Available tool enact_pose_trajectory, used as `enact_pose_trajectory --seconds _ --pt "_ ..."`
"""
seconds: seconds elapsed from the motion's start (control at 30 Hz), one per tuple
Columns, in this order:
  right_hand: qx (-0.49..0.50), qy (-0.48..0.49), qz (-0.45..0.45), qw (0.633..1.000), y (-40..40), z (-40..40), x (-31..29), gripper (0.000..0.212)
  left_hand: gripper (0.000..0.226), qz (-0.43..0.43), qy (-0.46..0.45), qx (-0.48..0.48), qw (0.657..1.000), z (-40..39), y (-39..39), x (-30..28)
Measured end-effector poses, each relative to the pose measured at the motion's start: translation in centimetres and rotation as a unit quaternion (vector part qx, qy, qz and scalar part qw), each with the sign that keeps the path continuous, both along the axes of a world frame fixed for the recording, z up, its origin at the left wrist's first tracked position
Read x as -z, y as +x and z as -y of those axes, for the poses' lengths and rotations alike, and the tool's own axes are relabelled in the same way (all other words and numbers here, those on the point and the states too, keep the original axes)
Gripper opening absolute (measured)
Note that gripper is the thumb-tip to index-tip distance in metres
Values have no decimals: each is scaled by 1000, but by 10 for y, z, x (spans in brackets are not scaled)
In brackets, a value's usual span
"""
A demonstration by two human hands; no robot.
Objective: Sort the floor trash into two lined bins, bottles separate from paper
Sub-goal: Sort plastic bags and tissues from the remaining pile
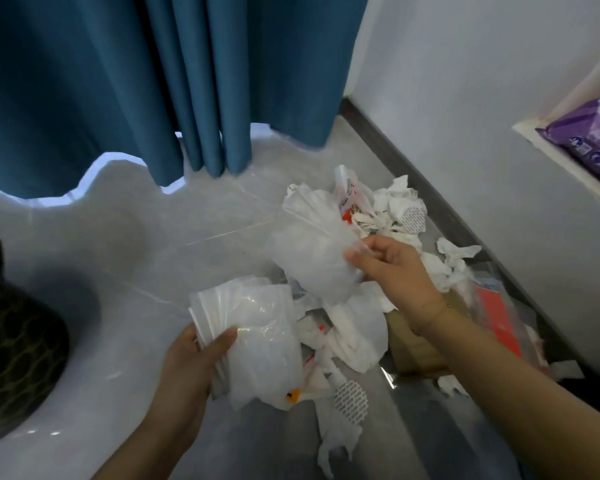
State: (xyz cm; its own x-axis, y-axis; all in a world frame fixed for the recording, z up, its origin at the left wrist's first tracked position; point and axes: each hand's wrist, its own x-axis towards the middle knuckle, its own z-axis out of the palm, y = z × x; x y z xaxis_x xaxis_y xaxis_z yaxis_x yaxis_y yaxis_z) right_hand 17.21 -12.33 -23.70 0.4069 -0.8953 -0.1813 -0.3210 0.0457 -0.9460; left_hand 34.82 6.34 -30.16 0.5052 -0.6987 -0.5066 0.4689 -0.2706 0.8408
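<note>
The person's left hand (191,362), low in the centre of the frame, grips a flat stack of translucent white plastic bags (253,337), thumb pressed across the front of the stack and fingers behind it. The right hand (392,268), a little right of centre, pinches the lower edge of another translucent bag (312,244), which hangs crumpled and lifted above the floor; its upper end sits close to the trash at the top of the heap. I cannot tell whether anything is inside either bag; both look limp and cloudy.

Below and behind the hands lies the trash pile (378,299), spread from centre to the right edge along the dark baseboard (440,199). It is mostly crumpled white tissue paper (357,330), with a brown cardboard piece (413,344) under the right forearm, a red flat packet (499,317) in clear wrap beside it, and a white wrapper with red print (347,199) near the top of the heap. No bottle can be made out in the heap from here.

The floor (153,237) is pale grey and glossy. Blue curtains (136,81) fill the upper left. A dark patterned round object (11,358) sits at the left edge. At the upper right, a white shelf (534,140) holds a purple package (589,133).
</note>
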Motion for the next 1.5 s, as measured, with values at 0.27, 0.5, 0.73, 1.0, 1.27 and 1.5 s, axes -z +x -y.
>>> enact_pose_trajectory --seconds 0.27,0.5,0.73,1.0,1.27,1.5 --pt "-82 77 15 994 24 -61 13 25 26 16 2 -18 1000 -32 3 7" --pt "-130 -85 -73 985 39 -104 41 32 46 -19 -33 -42 998 -43 -3 18" --pt "-64 -155 -52 984 45 -102 45 34 39 -43 10 -123 991 -39 -3 32" --pt "-246 -126 -83 958 52 -103 54 33 32 -72 -28 -87 993 -39 -7 24" --pt "-223 158 -72 959 56 -119 64 16 36 -142 -40 -79 986 -49 -7 25" --pt "-173 223 -65 957 58 -118 71 31 49 -150 -56 -29 987 -53 -9 29"
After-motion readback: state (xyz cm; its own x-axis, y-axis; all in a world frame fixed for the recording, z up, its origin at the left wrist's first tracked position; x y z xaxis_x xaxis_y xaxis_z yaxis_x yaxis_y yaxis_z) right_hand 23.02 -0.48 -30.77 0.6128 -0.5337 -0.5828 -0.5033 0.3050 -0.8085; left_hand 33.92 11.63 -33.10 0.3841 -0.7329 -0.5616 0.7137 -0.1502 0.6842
